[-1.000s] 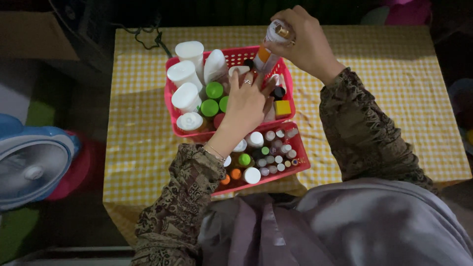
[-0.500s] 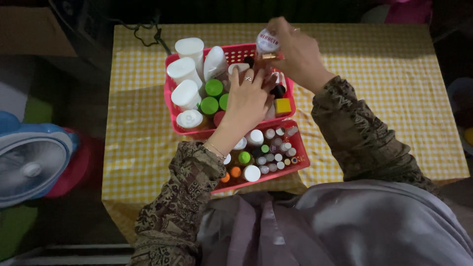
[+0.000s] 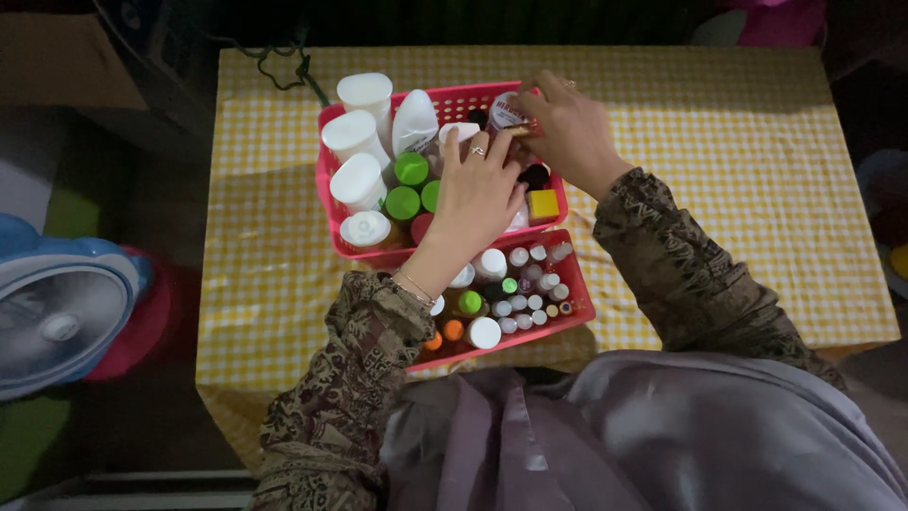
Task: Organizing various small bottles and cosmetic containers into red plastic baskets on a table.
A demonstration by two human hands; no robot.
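My right hand (image 3: 565, 132) grips a small white bottle with a red label (image 3: 509, 113) and holds it low inside the far pink basket (image 3: 331, 232), near its back right corner. My left hand (image 3: 476, 194) lies flat over the bottles in the middle of that basket, fingers spread, a ring on one finger. To its left stand tall white bottles (image 3: 357, 180) and green-capped ones (image 3: 410, 170). A yellow cube-shaped lid (image 3: 542, 203) shows just right of the left hand. The near pink basket (image 3: 582, 308) holds several small capped bottles.
Both baskets sit on a table with a yellow checked cloth (image 3: 738, 161). A blue and white fan (image 3: 57, 312) stands on the floor at the left. A dark cable (image 3: 279, 66) lies at the table's far left corner. My grey lap fills the bottom right.
My right hand has come down with the white bottle, from above the basket's back rim into the basket. My left hand has stayed pressed on the bottles.
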